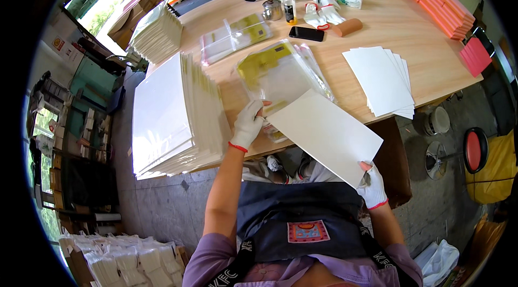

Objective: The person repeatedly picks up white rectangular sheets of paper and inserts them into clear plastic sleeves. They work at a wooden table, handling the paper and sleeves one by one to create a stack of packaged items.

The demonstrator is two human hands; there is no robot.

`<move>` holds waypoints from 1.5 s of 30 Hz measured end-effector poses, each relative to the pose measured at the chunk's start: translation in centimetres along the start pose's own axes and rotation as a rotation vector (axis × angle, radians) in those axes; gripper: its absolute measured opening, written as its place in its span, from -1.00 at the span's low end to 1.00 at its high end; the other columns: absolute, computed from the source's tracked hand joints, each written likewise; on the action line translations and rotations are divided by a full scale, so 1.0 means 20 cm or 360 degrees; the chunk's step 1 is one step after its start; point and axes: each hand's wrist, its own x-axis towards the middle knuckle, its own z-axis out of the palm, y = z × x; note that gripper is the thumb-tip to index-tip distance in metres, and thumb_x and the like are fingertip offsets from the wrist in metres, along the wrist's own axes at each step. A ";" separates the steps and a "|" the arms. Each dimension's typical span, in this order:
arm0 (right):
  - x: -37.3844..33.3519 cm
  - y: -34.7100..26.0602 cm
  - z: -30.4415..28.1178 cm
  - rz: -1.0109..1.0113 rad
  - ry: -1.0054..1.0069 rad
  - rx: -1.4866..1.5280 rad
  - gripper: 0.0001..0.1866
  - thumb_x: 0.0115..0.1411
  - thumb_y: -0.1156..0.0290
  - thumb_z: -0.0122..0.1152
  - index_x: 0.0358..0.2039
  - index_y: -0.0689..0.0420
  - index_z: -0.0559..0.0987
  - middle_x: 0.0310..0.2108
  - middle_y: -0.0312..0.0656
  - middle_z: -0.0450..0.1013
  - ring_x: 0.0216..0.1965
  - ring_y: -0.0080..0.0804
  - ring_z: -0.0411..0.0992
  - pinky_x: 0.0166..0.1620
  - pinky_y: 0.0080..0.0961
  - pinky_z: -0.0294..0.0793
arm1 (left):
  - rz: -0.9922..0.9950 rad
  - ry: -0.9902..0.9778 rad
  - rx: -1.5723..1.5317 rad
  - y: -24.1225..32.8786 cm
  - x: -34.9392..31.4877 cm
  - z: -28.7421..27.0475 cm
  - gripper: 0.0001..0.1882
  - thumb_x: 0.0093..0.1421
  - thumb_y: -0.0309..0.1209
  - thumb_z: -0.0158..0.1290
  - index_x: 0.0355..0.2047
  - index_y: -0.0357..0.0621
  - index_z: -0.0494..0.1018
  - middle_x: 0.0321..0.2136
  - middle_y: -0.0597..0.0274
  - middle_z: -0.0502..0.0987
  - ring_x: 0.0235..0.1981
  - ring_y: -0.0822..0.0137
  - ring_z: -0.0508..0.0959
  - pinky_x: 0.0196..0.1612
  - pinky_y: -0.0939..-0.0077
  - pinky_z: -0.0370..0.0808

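- Head view: the left hand (248, 125), in a white knit glove with a red cuff, reaches forward from a nearly straight forearm to the near edge of the stack of clear plastic bags with olive-yellow print (285, 74).
- Its bare fingertips are bent inward, close to one another, beside the board's left corner; whether they pinch a bag or the board, I cannot tell.
- The right hand (372, 189), gloved alike, lies nearer the body, its forearm angled outward.
- Its fingers grip the lower right end of the white rectangular flat board (326, 138), thumb on top.
- The board is plain and smooth, with straight edges and a thin pale side.
- It slants from upper left to lower right, its left end over the bags and its right end beyond the front edge of the pale wooden table (334, 74).
- Similar white boards (380, 79) lie fanned to the right.
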 end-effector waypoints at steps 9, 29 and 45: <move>-0.09 0.09 0.16 -0.0055 -0.0060 -0.0147 -0.74 0.17 0.43 -0.01 -0.13 0.22 0.37 -0.22 -0.20 0.42 -0.24 -0.48 0.45 -0.30 -0.62 0.50 | -0.0056 -0.0072 0.0261 0.11 -0.12 0.02 -0.64 -0.06 -0.66 -0.07 -0.23 -0.05 0.46 -0.40 0.22 0.46 -0.51 0.25 0.45 -0.41 0.49 0.41; 0.27 0.43 0.14 0.0266 -0.0444 0.0142 -0.67 0.22 0.48 -0.06 0.00 0.19 0.28 -0.08 -0.15 0.33 -0.06 -0.37 0.35 0.01 -0.35 0.44 | -0.1060 0.0108 -0.1636 0.09 -0.78 0.92 -0.80 0.19 -0.41 -0.05 -0.20 -0.18 0.40 -0.36 0.28 0.49 -0.37 0.42 0.49 -0.28 0.53 0.48; 0.36 0.52 0.66 -0.1052 -0.1176 -0.3565 -0.84 0.08 0.31 0.01 -0.32 0.05 0.35 -0.54 -0.22 0.49 -0.48 -0.26 0.49 -0.48 -0.32 0.42 | -0.1228 -0.0036 -0.1343 -0.07 -0.79 0.29 -0.83 0.23 -0.37 -0.06 -0.29 -0.25 0.38 -0.43 0.20 0.52 -0.41 0.37 0.56 -0.42 0.56 0.55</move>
